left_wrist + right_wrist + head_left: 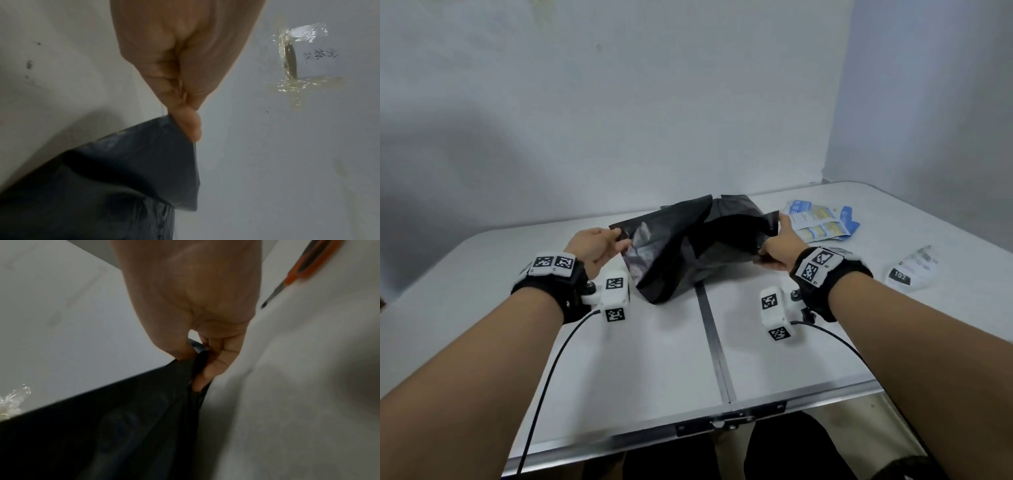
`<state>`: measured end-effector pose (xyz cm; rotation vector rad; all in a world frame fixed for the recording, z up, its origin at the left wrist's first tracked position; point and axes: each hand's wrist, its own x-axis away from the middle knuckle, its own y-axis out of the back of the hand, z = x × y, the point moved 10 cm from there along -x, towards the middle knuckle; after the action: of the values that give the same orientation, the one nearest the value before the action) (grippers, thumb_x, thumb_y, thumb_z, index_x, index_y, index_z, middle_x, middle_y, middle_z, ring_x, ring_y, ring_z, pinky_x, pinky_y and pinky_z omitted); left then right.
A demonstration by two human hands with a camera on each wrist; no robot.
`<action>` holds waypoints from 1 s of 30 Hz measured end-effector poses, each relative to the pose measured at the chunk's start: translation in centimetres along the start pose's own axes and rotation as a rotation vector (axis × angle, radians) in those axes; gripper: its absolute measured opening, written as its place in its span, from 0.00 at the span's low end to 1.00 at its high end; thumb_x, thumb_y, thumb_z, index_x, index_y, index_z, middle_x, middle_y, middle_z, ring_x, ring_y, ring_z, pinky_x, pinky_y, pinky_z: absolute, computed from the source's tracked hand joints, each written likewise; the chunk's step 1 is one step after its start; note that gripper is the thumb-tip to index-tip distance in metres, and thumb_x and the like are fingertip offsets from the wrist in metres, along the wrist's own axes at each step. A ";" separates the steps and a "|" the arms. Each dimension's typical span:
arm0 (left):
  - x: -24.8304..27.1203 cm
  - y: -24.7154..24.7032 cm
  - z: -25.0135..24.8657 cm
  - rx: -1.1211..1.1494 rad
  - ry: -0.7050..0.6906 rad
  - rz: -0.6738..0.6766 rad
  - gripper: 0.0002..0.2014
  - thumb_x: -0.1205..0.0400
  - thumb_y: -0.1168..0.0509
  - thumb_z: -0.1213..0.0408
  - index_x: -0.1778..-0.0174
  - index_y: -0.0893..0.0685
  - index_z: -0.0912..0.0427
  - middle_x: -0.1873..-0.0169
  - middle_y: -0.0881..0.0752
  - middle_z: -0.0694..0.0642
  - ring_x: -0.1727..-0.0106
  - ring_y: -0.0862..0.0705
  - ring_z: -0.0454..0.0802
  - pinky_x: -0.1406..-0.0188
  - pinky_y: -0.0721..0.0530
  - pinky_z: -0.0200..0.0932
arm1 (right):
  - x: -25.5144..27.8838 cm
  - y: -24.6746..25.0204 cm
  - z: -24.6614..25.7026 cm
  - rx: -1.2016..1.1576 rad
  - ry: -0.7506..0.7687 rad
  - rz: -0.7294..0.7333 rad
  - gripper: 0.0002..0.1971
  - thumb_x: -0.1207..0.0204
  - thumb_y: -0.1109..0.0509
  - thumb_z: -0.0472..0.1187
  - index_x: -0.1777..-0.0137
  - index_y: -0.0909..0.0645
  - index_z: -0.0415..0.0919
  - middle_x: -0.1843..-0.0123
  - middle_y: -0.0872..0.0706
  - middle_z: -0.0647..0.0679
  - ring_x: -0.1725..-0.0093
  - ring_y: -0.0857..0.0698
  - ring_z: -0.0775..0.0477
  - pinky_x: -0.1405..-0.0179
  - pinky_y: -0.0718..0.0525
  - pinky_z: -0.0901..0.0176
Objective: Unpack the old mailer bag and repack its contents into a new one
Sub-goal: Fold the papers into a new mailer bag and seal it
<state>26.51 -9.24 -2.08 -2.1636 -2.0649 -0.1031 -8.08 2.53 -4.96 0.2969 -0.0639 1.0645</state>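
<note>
Dim, soft shadows — blurred wrist views

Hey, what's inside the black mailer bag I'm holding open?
Both hands pinch the black mailer bag at its edges. Only dark folded plastic shows; any contents are covered.

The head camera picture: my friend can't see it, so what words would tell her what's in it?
Two hands hold a black mailer bag over a white folding table: the left hand pinches its left corner, the right hand grips its right edge. Blue and white packets and a white label lie to the right.
</note>
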 end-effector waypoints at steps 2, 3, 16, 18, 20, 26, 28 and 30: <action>-0.6 -0.2 -0.4 -0.003 -0.042 -0.040 0.05 0.16 0.41 0.75 0.48 0.21 0.71 0.59 0.18 0.59 0.71 0.12 0.43 0.66 0.13 0.33 | -0.3 0.8 -1.2 0.288 -0.055 0.060 0.21 0.30 0.34 0.30 0.37 0.29 0.44 0.46 0.17 0.40 0.53 0.11 0.39 0.54 0.09 0.46; -1.1 -0.4 -0.2 -0.045 -0.039 -0.065 0.14 0.17 0.41 0.75 0.35 0.25 0.73 0.58 0.19 0.58 0.66 0.14 0.45 0.63 0.13 0.36 | 0.2 0.8 -1.7 0.403 -0.101 0.120 0.11 0.28 0.33 0.31 0.48 0.25 0.41 0.52 0.16 0.42 0.59 0.11 0.45 0.56 0.09 0.51; 3.7 -11.9 5.8 -1.507 -0.173 0.590 0.31 0.18 0.36 0.55 0.18 0.39 0.44 0.16 0.46 0.55 0.17 0.40 0.55 0.18 0.42 0.45 | 1.0 -0.6 0.2 0.893 0.026 0.181 0.21 0.18 0.40 0.41 0.29 0.24 0.33 0.30 0.21 0.35 0.36 0.19 0.39 0.57 0.21 0.63; 3.5 -11.7 6.9 -1.571 -0.146 0.629 0.30 0.17 0.38 0.55 0.19 0.40 0.43 0.16 0.45 0.53 0.19 0.36 0.54 0.19 0.39 0.46 | 1.2 -1.7 -0.9 0.948 -0.007 0.233 0.22 0.22 0.33 0.45 0.32 0.21 0.35 0.33 0.18 0.38 0.36 0.17 0.40 0.40 0.16 0.53; 3.3 -11.1 6.9 -1.579 -0.132 0.634 0.29 0.17 0.38 0.56 0.19 0.39 0.42 0.19 0.36 0.51 0.23 0.30 0.54 0.23 0.33 0.44 | 1.2 -2.0 -1.2 0.922 -0.002 0.236 0.20 0.24 0.30 0.45 0.36 0.18 0.34 0.39 0.15 0.38 0.40 0.15 0.40 0.42 0.14 0.51; 2.7 -8.3 5.5 -1.561 -0.086 0.611 0.26 0.21 0.34 0.68 0.27 0.26 0.45 0.34 0.19 0.61 0.35 0.19 0.58 0.46 0.25 0.38 | 3.4 -3.3 -2.2 0.729 -0.152 0.462 0.14 0.17 0.38 0.44 0.56 0.14 0.38 0.67 0.16 0.46 0.83 0.26 0.57 0.90 0.34 0.73; 2.1 -7.8 4.9 -1.537 -0.088 0.568 0.21 0.23 0.34 0.69 0.34 0.19 0.47 0.39 0.15 0.56 0.42 0.17 0.53 0.44 0.21 0.39 | 2.2 -2.0 -1.0 0.735 -0.064 0.312 0.16 0.18 0.39 0.45 0.59 0.13 0.40 0.72 0.18 0.49 0.80 0.30 0.54 0.89 0.35 0.70; 1.7 -8.2 4.1 -1.465 -0.124 0.501 0.17 0.24 0.36 0.70 0.43 0.13 0.50 0.43 0.12 0.52 0.47 0.16 0.48 0.44 0.21 0.37 | 0.9 0.3 0.1 0.670 0.017 0.106 0.15 0.20 0.39 0.41 0.63 0.13 0.40 0.73 0.20 0.50 0.78 0.28 0.53 0.83 0.32 0.67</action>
<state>18.23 -6.57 -5.34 -3.3049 -1.4186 -1.9354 -7.88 3.35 -4.63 0.8962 0.3021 1.1714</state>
